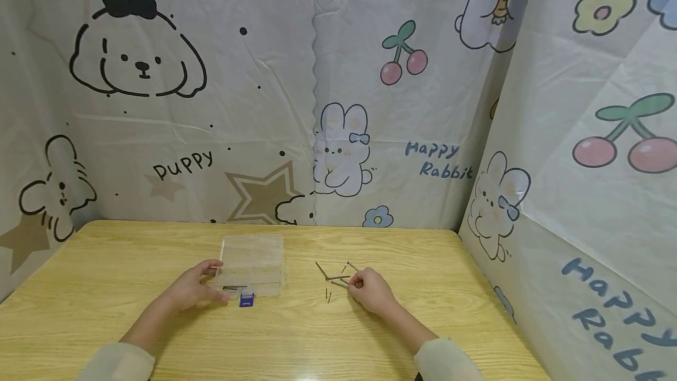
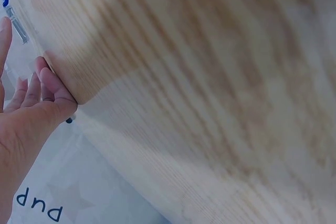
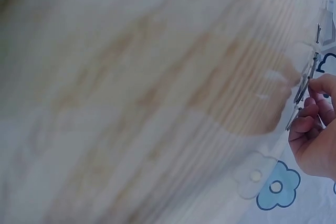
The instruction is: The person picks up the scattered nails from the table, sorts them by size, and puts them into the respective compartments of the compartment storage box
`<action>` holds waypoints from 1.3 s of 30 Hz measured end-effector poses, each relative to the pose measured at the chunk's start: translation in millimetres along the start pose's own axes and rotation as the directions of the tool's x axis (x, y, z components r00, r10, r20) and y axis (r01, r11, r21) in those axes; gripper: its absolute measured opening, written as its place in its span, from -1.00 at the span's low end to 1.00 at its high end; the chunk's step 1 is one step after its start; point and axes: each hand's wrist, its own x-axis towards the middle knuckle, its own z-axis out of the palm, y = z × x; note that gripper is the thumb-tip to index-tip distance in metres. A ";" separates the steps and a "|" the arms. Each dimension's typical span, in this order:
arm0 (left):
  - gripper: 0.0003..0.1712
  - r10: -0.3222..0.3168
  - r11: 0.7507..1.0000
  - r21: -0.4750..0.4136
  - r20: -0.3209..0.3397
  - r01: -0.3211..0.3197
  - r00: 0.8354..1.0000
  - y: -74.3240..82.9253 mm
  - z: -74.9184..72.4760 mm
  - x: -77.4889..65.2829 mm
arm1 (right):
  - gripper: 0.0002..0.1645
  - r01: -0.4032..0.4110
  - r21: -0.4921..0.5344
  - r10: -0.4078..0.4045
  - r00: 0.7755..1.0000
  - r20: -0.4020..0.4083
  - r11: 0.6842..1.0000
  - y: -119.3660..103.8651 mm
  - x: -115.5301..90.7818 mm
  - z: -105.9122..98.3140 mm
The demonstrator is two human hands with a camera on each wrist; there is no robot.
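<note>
A clear plastic box (image 1: 257, 266) with a blue latch (image 1: 246, 300) lies on the table, a few dark nails (image 1: 234, 287) inside near its front. My left hand (image 1: 194, 284) holds the box's left side, thumb at the front corner and fingers at the side. In the left wrist view, the left hand (image 2: 31, 108) shows at the edge, fingers bent. Right of the box, several loose nails (image 1: 326, 271) of different lengths are spread out. My right hand (image 1: 372, 291) pinches a nail (image 1: 339, 284) among them. Its curled fingers (image 3: 303, 124) show in the right wrist view.
The wood-grain table (image 1: 296, 340) ends at a back edge against a printed cloth (image 1: 254, 104). Another cloth panel (image 1: 597, 204) stands along the right side. Two short nails (image 1: 328, 296) lie in front of the longer ones.
</note>
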 end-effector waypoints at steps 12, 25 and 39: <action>0.06 -0.002 1.000 0.013 0.003 0.002 1.000 1.2 -1.0 -0.8 | -0.88 0.003 0.037 -0.002 1.000 -0.017 0.999 -5.7 0.8 1.1; 0.05 -0.014 1.000 0.000 0.000 0.014 1.000 3.6 -0.9 -1.6 | -0.88 0.049 0.060 -0.048 0.999 -0.019 0.997 -25.5 6.3 1.4; 0.03 0.007 1.000 -0.017 -0.001 -0.007 1.000 3.1 -1.0 -3.4 | -0.88 0.086 0.068 -0.086 0.996 0.001 0.994 -50.3 15.5 11.1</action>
